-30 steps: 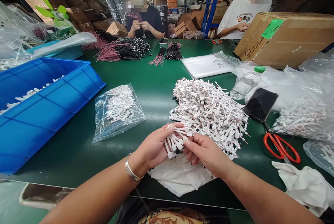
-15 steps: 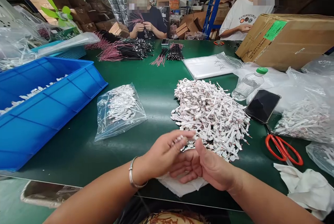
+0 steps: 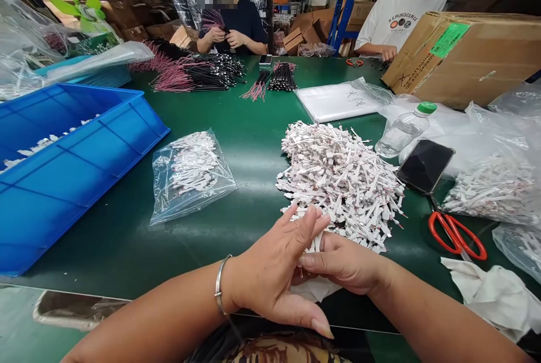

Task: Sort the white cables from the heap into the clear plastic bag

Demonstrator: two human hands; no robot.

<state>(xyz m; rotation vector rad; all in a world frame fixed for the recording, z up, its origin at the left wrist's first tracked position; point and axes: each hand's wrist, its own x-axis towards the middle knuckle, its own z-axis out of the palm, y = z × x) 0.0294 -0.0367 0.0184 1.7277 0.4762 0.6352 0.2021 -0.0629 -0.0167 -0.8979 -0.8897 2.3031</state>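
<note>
Just in front of me my left hand [image 3: 279,273] is open, its fingers spread and its thumb stretched down. It is up against my right hand [image 3: 349,264], which is closed in a pinch. Between the right fingers and thumb are a few small white wired pieces [image 3: 313,243], with thin wire ends poking out below; the left hand partly hides them. Beyond both hands lies a big heap of the same kind of white pieces [image 3: 338,177]. Under the hands a white cloth [image 3: 319,288] shows in part.
Left of the heap are a clear bag of white pieces [image 3: 192,171] and a blue bin [image 3: 84,165]. To the right lie a phone [image 3: 426,165], red-handled scissors [image 3: 459,236], a bottle [image 3: 401,132] and a crumpled cloth [image 3: 494,295]. Two people sit across the table.
My left hand has opened and turned with its fingers spread. My right hand has gone from an open palm to a pinch on a few white pieces. The view has shifted slightly.
</note>
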